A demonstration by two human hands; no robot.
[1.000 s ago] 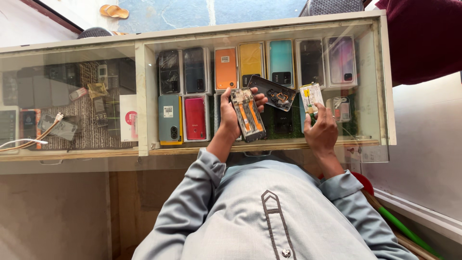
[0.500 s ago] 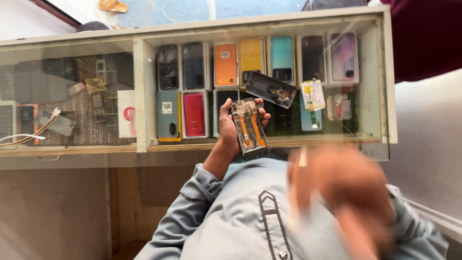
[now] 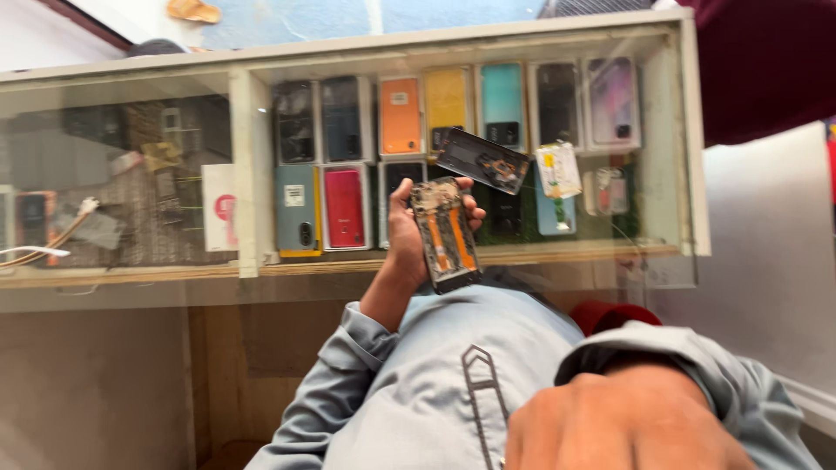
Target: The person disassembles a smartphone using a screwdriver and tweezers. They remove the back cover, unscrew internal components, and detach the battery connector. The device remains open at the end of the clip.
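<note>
My left hand (image 3: pixel 404 228) holds an opened phone (image 3: pixel 444 235) upright over the glass counter; its back is off, showing orange strips and a worn frame. My right hand (image 3: pixel 627 426) is blurred and very close to the camera at the bottom right, its back toward me, away from the phone. Whether it holds anything is hidden. A dark phone back cover (image 3: pixel 482 160) lies on the glass just above the phone. Beside the cover lies a small white and yellow packet (image 3: pixel 557 170).
The glass display case (image 3: pixel 252 174) holds rows of phone cases, among them orange (image 3: pixel 401 116), teal (image 3: pixel 502 96) and red (image 3: pixel 345 207). A white cable (image 3: pixel 35 252) and small parts lie in its left section. A person in maroon clothing (image 3: pixel 766 61) stands at the top right.
My right hand left the packet on the counter and swung down toward the camera. My left hand lowered the opened phone slightly and keeps hold of it.
</note>
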